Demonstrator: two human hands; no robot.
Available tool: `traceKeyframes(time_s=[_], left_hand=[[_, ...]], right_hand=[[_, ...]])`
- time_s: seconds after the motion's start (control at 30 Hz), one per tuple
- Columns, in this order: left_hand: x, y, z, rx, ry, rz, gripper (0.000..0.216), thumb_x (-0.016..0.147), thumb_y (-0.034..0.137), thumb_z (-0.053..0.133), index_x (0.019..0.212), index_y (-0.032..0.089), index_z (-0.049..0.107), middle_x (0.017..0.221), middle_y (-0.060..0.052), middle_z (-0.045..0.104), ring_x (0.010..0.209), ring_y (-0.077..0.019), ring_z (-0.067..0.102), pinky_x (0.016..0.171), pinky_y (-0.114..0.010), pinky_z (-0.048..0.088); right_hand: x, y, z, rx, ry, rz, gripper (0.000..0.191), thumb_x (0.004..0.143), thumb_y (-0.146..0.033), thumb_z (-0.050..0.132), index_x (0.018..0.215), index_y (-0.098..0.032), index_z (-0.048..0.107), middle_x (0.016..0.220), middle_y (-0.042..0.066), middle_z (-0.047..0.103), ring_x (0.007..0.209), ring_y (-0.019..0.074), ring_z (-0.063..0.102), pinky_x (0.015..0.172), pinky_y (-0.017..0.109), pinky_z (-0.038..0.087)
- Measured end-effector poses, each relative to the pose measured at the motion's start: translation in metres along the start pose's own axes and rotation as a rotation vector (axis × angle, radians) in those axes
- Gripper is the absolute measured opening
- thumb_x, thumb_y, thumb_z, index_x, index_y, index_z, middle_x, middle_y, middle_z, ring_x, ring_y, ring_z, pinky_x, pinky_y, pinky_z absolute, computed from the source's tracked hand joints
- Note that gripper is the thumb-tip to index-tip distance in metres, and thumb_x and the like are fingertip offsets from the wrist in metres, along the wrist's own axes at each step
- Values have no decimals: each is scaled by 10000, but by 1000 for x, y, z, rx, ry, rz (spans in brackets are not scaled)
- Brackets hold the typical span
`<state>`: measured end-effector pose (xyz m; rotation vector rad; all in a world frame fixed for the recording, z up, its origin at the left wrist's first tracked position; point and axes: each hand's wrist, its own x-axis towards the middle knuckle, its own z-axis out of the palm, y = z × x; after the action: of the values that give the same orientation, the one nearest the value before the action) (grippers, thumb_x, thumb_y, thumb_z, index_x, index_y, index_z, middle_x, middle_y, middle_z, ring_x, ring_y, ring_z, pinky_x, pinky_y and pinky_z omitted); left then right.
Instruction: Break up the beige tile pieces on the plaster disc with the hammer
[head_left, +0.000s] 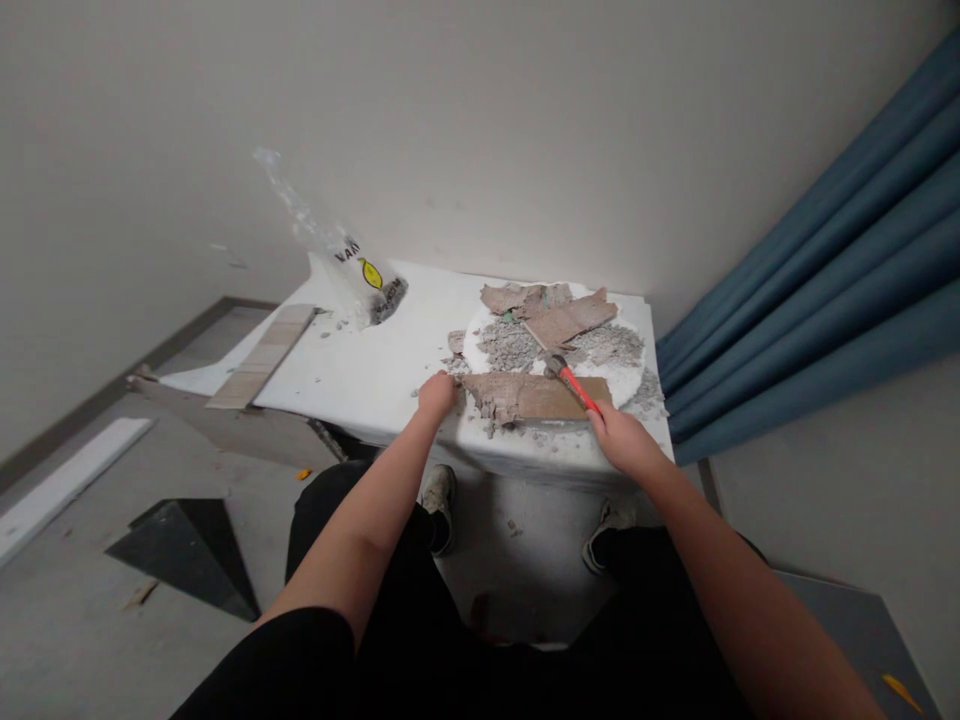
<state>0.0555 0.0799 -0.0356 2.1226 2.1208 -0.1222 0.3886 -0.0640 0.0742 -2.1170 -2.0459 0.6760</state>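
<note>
My right hand is closed round the orange handle of a small hammer, whose head rests on the rubble near a broken brown tile piece. My left hand is curled at the left end of that tile piece, pressing on it. More broken tile slabs and grey crumbs lie on a round white disc on top of a white foam block.
A clear plastic bag with a yellow logo stands on the block's far left. A long beige tile strip leans off its left edge. Blue curtain hangs on the right. A dark triangular wedge and a white board lie on the floor.
</note>
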Motion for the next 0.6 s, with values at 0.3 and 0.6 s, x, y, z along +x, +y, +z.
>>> traceKeyframes(time_s=[0.3, 0.6], left_hand=[[-4, 2, -23, -182, 132, -123, 200, 828, 272, 584, 961, 161, 684, 1078, -167, 684, 990, -298, 674, 807, -356, 508], [-19, 56, -65, -1007, 259, 256, 202, 803, 316, 648, 941, 174, 683, 840, -28, 712, 770, -161, 632, 756, -295, 508]], right_hand=[[1, 1, 1, -1, 14, -12, 362, 1039, -357, 303, 1183, -173, 579, 1010, 143, 709, 856, 256, 651, 632, 276, 350], [3, 4, -1, 40, -2, 3, 373, 1041, -368, 317, 1237, -188, 579, 1045, 140, 712, 906, 265, 662, 680, 276, 386]])
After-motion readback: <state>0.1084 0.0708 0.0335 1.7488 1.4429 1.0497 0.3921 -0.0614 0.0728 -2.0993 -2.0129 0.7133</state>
